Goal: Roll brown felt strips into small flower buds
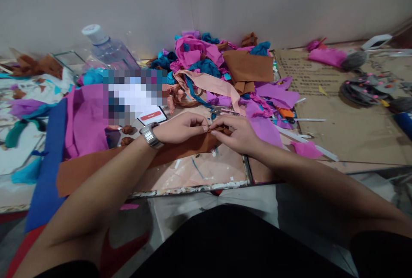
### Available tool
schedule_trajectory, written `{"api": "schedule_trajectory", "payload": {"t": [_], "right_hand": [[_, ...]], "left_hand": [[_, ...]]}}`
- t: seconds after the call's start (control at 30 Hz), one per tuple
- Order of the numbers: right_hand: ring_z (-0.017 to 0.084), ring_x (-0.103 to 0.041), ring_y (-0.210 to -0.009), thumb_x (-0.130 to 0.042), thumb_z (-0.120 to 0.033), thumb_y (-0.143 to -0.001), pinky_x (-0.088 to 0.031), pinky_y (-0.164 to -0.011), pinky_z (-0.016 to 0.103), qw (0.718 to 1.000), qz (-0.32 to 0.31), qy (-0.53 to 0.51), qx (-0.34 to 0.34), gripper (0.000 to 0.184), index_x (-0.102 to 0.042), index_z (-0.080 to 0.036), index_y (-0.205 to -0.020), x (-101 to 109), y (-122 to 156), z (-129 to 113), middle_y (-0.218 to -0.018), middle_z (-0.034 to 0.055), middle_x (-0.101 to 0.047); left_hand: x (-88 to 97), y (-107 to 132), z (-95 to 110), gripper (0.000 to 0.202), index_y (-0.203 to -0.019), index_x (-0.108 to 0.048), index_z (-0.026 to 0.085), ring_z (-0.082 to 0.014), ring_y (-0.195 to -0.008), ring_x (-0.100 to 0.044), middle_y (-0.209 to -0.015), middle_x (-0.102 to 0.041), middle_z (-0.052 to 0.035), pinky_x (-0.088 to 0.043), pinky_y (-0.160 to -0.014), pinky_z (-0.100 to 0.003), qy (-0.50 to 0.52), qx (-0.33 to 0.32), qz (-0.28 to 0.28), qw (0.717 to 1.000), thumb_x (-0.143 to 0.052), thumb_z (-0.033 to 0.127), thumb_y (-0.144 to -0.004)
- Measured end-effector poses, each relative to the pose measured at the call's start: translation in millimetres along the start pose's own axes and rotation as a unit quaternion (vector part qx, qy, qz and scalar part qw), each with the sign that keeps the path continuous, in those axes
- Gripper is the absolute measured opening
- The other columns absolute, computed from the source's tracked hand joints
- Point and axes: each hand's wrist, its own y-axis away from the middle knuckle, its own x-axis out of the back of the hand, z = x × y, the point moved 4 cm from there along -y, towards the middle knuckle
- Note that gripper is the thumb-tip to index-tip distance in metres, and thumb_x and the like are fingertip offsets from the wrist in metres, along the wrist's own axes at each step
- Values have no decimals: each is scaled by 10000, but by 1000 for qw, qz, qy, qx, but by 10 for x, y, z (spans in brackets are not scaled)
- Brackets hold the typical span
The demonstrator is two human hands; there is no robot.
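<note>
My left hand (182, 126), with a metal watch (150, 135) on its wrist, and my right hand (236, 134) meet over a long brown felt strip (106, 167) that lies across the table. Both hands pinch the strip's right end, fingertips touching, where the felt looks folded or rolled. Two small brown felt rolls (128, 130) lie just left of my left wrist. Scissors (222, 110) rest right behind my hands.
A heap of pink, teal, purple and brown felt scraps (209, 65) fills the back middle. A plastic bottle (107, 48) stands back left. Magenta (85, 119) and blue (48, 157) sheets lie left. Cardboard (337, 110), white sticks (309, 120) and dark tools (363, 89) sit right.
</note>
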Motion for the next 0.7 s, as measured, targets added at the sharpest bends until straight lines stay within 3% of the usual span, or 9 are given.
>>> {"api": "schedule_trajectory", "payload": {"t": [0.17,0.7], "right_hand": [[169,-720,-832,-697,-186,-913,-542,-781,307,1000,14,13,12,94,-768,-211,-970,7,-5,6,-911,34,-787],[209,-685,-931,-704,-168,-896,-552,-845,365,998,46,38,32,77,-748,-222,-927,39,-8,-35,-1000,62,-695]], "left_hand": [[-6,1,10,389,-883,-669,151,-117,-694,-454,-750,-532,17,-366,-670,-249,-14,-2,4,1000,-560,501,-1015],[-46,5,48,361,-950,-697,159,-141,-758,-522,-829,-636,-6,-405,-728,-260,-42,-3,38,998,-549,482,-1015]]}}
